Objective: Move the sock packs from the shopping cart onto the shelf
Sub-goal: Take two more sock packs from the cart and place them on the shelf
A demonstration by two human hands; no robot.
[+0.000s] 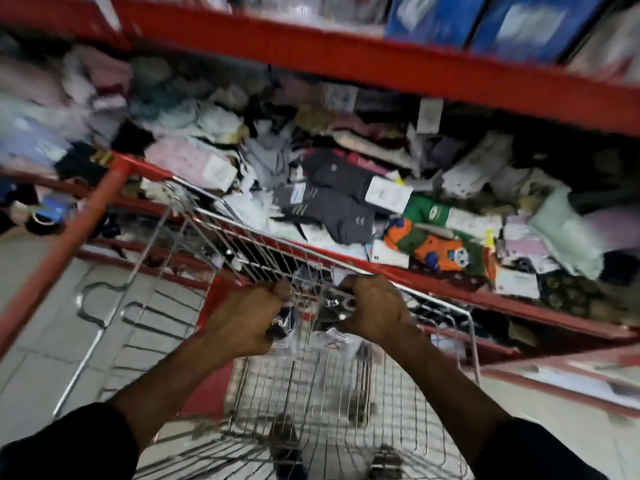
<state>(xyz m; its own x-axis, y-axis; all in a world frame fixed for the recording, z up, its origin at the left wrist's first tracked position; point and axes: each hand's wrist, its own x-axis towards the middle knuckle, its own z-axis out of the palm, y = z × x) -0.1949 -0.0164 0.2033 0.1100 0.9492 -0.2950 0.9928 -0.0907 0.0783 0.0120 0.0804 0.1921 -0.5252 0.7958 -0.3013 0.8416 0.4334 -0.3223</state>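
My left hand (pixel 244 322) and my right hand (pixel 372 311) are both closed on dark sock packs in clear wrap (pixel 329 311), held over the far end of the wire shopping cart (pixel 472 344). The picture is blurred, so I cannot tell if the hands share one pack or hold separate ones. A few more dark packs (pixel 384 460) lie on the cart's floor. Just beyond the cart's rim runs the red shelf (pixel 512 301), heaped with sock packs, among them dark grey ones (pixel 332 206) and an orange-and-green one (pixel 436 247).
A red upper shelf board (pixel 346 60) hangs over the sock heap, with blue boxes (pixel 526 26) on top. A red upright post (pixel 69 244) slants at the left. Lower shelves hold more goods. Grey floor tiles show left of the cart.
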